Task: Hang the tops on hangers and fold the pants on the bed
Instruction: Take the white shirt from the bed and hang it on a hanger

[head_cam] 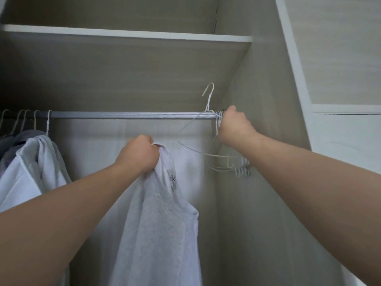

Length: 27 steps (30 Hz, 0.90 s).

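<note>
I look into an open wardrobe. My left hand (138, 154) grips a white top (160, 221) by its neck edge, and the top hangs down below my fist. My right hand (233, 129) is raised at the right end of the grey rail (132, 115), fingers curled round a white wire hanger (208, 100). That hanger's hook stands above the rail, tilted. A bunch of empty white hangers (228, 162) hangs just below my right hand against the side wall.
Several tops on hangers (31, 162) fill the rail's left end. A white shelf (127, 35) runs above the rail. The wardrobe's side wall (257, 100) is close on the right, with a white door frame (292, 65) beyond it.
</note>
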Tool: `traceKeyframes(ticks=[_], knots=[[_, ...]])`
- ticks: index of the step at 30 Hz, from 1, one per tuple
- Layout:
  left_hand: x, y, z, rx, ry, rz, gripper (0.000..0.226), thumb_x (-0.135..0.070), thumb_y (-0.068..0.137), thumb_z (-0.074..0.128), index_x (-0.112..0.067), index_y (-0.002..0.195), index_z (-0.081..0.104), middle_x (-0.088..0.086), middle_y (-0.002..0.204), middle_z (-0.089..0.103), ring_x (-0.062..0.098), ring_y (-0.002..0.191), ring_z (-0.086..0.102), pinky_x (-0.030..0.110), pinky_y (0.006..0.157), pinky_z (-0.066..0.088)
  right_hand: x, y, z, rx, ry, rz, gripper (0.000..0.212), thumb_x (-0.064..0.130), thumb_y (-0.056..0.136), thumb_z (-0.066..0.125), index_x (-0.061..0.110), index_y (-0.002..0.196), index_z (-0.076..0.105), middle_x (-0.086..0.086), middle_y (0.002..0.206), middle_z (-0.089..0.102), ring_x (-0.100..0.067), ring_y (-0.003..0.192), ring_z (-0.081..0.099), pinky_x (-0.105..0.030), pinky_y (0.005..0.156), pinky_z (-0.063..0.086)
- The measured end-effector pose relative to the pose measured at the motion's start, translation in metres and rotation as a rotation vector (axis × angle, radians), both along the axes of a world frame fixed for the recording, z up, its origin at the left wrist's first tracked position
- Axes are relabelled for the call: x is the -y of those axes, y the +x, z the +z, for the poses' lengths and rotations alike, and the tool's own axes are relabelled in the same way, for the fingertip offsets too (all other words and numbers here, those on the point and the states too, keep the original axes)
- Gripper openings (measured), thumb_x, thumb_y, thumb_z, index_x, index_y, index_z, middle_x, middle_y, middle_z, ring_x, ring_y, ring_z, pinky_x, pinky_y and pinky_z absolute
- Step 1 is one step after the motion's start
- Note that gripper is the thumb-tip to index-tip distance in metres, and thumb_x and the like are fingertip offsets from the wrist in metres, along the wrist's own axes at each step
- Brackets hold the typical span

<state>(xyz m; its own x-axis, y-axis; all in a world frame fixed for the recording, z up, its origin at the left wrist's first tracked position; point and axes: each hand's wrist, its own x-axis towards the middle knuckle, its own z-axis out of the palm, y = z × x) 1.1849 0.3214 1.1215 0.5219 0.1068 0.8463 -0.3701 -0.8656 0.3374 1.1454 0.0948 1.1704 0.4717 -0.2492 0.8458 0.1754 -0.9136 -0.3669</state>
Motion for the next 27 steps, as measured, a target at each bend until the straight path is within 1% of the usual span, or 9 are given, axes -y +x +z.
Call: traceKeyframes(ticks=[3, 5, 8, 10, 13, 16, 19, 21, 27], knots=[[0.001, -0.004, -0.012, 0.008, -0.059, -0.074, 0.03, -0.02, 0.1, 0.047, -0.009, 0.072, 0.054, 0.011, 0.071, 0.057, 0.035, 0.075, 0.056, 0.034, 0.064, 0.039, 0.001, -0.02, -0.013, 0.056, 0.131, 0.173, 0.027, 0.005, 0.095, 0.048, 0.0, 0.122, 0.045, -0.025, 0.13, 0.054, -0.04, 0.114, 0.058, -0.032, 0.077, 0.04], [0.003, -0.01, -0.024, 0.014, -0.1, -0.11, 0.028, -0.018, 0.099, 0.047, -0.006, 0.075, 0.055, 0.014, 0.071, 0.059, 0.036, 0.071, 0.059, 0.035, 0.064, 0.043, 0.003, -0.034, -0.028, 0.111, 0.229, 0.285, 0.023, 0.009, 0.095, 0.046, 0.002, 0.115, 0.054, -0.022, 0.12, 0.061, -0.037, 0.101, 0.062, -0.035, 0.074, 0.047], [0.008, -0.029, -0.043, -0.017, -0.132, -0.131, 0.027, -0.017, 0.099, 0.047, -0.005, 0.078, 0.059, 0.015, 0.072, 0.062, 0.035, 0.069, 0.062, 0.038, 0.069, 0.051, 0.008, -0.058, -0.055, 0.171, 0.336, 0.443, 0.021, 0.015, 0.099, 0.045, 0.006, 0.101, 0.063, -0.013, 0.088, 0.062, -0.035, 0.086, 0.063, -0.046, 0.08, 0.056], [0.012, -0.047, -0.05, -0.038, -0.139, -0.129, 0.026, -0.016, 0.099, 0.046, -0.004, 0.08, 0.06, 0.017, 0.075, 0.063, 0.037, 0.072, 0.064, 0.041, 0.074, 0.055, 0.015, -0.077, -0.074, 0.189, 0.378, 0.515, 0.021, 0.019, 0.1, 0.046, 0.011, 0.099, 0.065, -0.001, 0.072, 0.052, -0.028, 0.077, 0.054, -0.045, 0.078, 0.053], [0.021, -0.079, -0.053, -0.048, -0.136, -0.111, 0.028, -0.015, 0.1, 0.045, -0.002, 0.078, 0.057, 0.016, 0.071, 0.061, 0.038, 0.072, 0.063, 0.037, 0.07, 0.051, 0.033, -0.115, -0.099, 0.214, 0.477, 0.596, 0.02, 0.019, 0.099, 0.047, 0.021, 0.09, 0.065, 0.009, 0.057, 0.049, -0.019, 0.056, 0.051, -0.03, 0.058, 0.044], [0.035, -0.113, -0.058, -0.065, -0.125, -0.095, 0.03, -0.016, 0.101, 0.045, -0.006, 0.074, 0.055, 0.015, 0.068, 0.06, 0.033, 0.063, 0.062, 0.033, 0.06, 0.047, 0.054, -0.162, -0.129, 0.143, 0.656, 0.757, 0.021, 0.014, 0.098, 0.047, 0.02, 0.084, 0.063, 0.014, 0.039, 0.039, -0.011, 0.035, 0.037, -0.02, 0.039, 0.031], [0.051, -0.148, -0.066, -0.068, -0.103, -0.051, 0.031, -0.017, 0.1, 0.045, -0.008, 0.072, 0.053, 0.013, 0.065, 0.06, 0.028, 0.058, 0.058, 0.028, 0.052, 0.038, 0.082, -0.209, -0.16, 0.083, 0.774, 0.879, 0.021, 0.011, 0.098, 0.046, 0.017, 0.087, 0.063, 0.009, 0.043, 0.033, -0.011, 0.035, 0.028, -0.02, 0.037, 0.025], [0.076, -0.182, -0.077, -0.079, -0.078, -0.03, 0.032, -0.016, 0.1, 0.045, -0.008, 0.07, 0.052, 0.011, 0.064, 0.058, 0.032, 0.062, 0.058, 0.029, 0.052, 0.035, 0.119, -0.255, -0.183, 0.077, 0.846, 0.956, 0.019, 0.009, 0.098, 0.045, 0.014, 0.09, 0.062, 0.007, 0.048, 0.029, -0.011, 0.038, 0.024, -0.02, 0.037, 0.023], [0.12, -0.261, -0.113, -0.069, -0.034, 0.053, 0.033, -0.015, 0.1, 0.047, -0.007, 0.068, 0.054, 0.014, 0.059, 0.058, 0.039, 0.069, 0.064, 0.037, 0.065, 0.045, 0.213, -0.337, -0.256, 0.165, 0.909, 1.098, 0.023, 0.011, 0.102, 0.043, 0.017, 0.086, 0.058, 0.004, 0.053, 0.028, -0.013, 0.041, 0.022, -0.018, 0.04, 0.024]])
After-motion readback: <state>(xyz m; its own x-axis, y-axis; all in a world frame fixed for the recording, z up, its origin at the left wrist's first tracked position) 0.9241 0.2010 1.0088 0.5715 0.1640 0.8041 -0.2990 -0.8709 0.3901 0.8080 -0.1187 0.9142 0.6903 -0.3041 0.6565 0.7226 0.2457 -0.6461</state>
